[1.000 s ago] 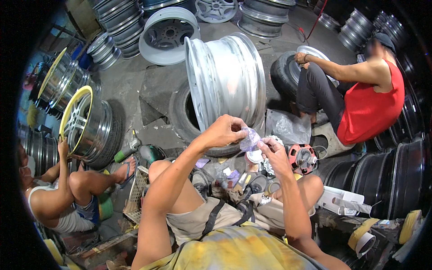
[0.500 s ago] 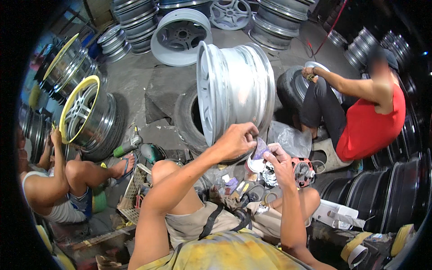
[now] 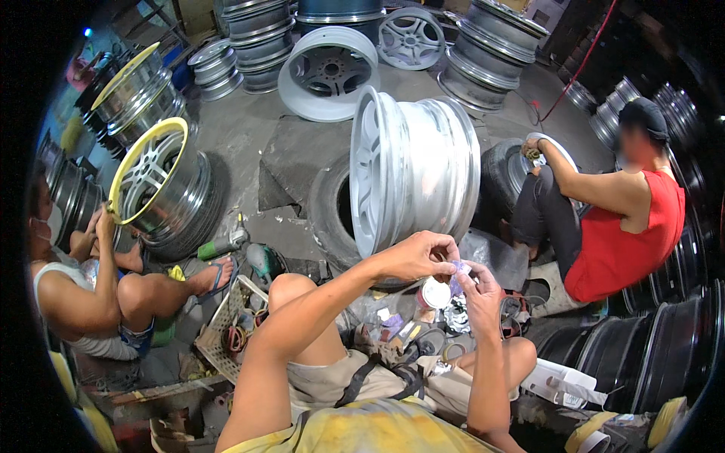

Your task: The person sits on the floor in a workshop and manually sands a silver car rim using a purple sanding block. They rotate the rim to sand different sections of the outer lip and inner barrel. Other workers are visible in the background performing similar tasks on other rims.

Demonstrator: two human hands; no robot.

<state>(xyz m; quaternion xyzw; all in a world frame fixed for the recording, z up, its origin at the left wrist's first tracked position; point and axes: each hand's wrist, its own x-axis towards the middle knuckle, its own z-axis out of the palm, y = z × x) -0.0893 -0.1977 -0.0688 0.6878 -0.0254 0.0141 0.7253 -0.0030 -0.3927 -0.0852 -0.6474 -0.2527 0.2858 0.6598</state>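
Observation:
In front of my knees, both hands meet at a small purple piece of what looks like sandpaper (image 3: 457,282). My left hand (image 3: 424,255) pinches its upper edge with thumb and bent fingers. My right hand (image 3: 480,290) pinches the other side. Just beyond my hands a large silver-grey wheel rim (image 3: 434,170) stands upright, spokes facing left, at a tyre (image 3: 326,208) lying on the floor; neither hand touches the rim. Below the purple piece sits a small tub with a white top (image 3: 434,294), beside crumpled foil-like scraps (image 3: 456,315).
A green power tool (image 3: 264,260) and a plastic crate (image 3: 219,332) lie left of my legs. At the left, a person holds a yellow-edged rim (image 3: 115,177); at the right, a person in red (image 3: 630,241) works at another wheel. Stacked rims (image 3: 495,57) stand behind.
My hands have come closer together on the purple piece, which now looks bent or folded between the fingers. The whole view has shifted, so the surroundings appear lower and further right.

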